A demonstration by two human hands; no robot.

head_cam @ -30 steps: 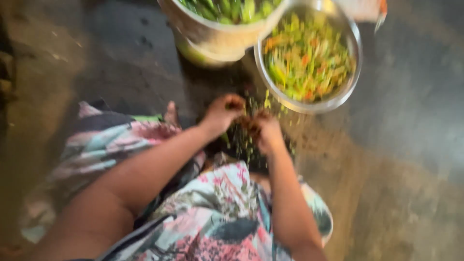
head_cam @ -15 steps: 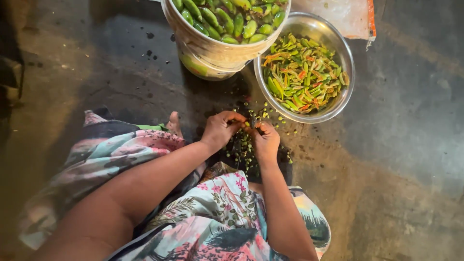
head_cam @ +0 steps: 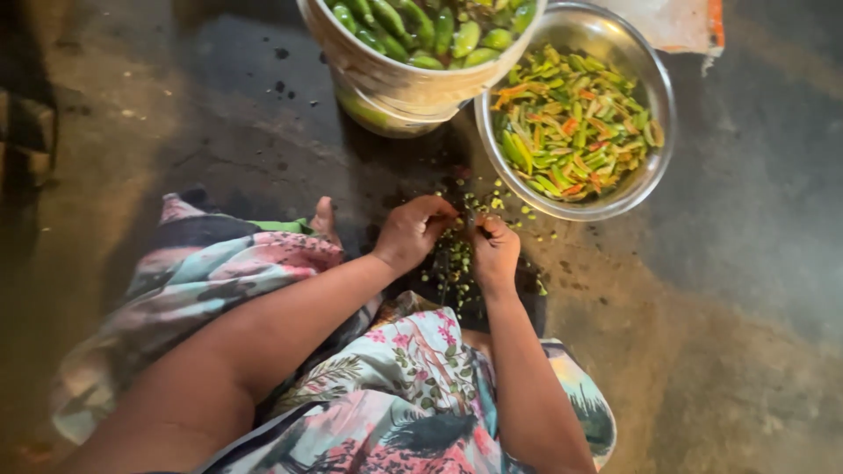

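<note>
Green pod (head_cam: 465, 224) pinched between left hand (head_cam: 413, 233) and right hand (head_cam: 494, 253), low over the floor (head_cam: 746, 351) so bits (head_cam: 457, 272) drop beside the steel bowl (head_cam: 654, 167).

Left hand (head_cam: 413, 233) and right hand (head_cam: 494, 254) fingertips together, both grips pinched

Bucket (head_cam: 413, 75) top cut off by frame edge, item between fingertips (head_cam: 457, 219) too small to tell

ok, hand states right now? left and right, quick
Left hand: fingers curled shut, pinching something small; what it is cannot be told.
Right hand: curled shut too, meeting the left; contents cannot be told.
</note>
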